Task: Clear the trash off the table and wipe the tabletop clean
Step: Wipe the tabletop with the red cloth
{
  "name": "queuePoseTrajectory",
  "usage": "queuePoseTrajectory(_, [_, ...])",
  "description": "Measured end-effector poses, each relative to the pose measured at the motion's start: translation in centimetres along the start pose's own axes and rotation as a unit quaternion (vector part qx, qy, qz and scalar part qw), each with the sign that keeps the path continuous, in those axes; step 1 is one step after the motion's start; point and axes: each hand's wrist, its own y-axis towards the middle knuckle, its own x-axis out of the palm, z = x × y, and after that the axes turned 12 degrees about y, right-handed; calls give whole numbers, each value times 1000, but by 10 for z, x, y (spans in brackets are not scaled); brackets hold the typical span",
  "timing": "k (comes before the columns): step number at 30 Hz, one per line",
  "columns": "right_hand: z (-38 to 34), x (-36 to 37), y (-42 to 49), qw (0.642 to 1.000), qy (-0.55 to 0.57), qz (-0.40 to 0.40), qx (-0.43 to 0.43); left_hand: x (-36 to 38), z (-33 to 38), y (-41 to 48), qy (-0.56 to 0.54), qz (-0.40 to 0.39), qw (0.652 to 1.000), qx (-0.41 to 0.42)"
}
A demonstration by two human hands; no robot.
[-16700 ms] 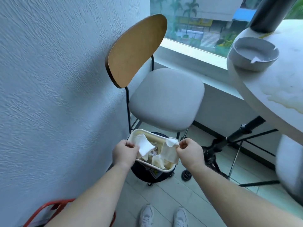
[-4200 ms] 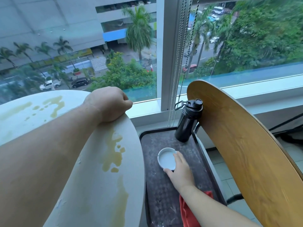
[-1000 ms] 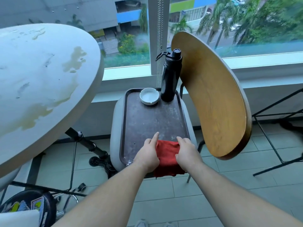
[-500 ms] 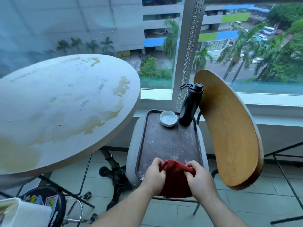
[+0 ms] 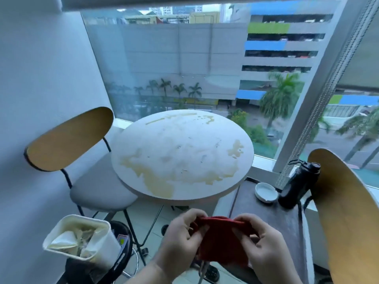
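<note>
- Single view: a wide-angle camera worn on the person's head, facing forward and tilted down.
- It looks across the round counter toward the window. The whole top lies mid-frame, seen from above.
- Nearest the lens: the left hand and right hand, bottom centre, both gripping a cloth.
- Frame edges: a chair at left, a bin at lower left, a second chair back at right.
- Straight window posts lean near the borders.

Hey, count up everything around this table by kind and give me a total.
chairs: 2
round table: 1
red cloth: 1
black bottle: 1
white dish: 1
trash bin: 1
tray: 1
total: 8
</note>
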Motion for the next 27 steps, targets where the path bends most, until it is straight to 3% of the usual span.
queuePoseTrajectory(7, [-71,88,26,995,0,-2,-101,-119,-9,-14,-23,144,988,49])
queuePoseTrajectory(10, [-92,128,41,994,40,2,-103,-166,-19,-4,-37,184,981,45])
queuePoseTrajectory(15, [-123,182,64,988,90,19,-125,-232,-33,22,-68,177,979,70])
queuePoseTrajectory(23, [-125,208,116,987,30,88,-133,-264,-44,89,-22,143,985,90])
queuePoseTrajectory(27, [-113,206,153,985,-34,93,-141,-263,-59,127,84,171,978,86])
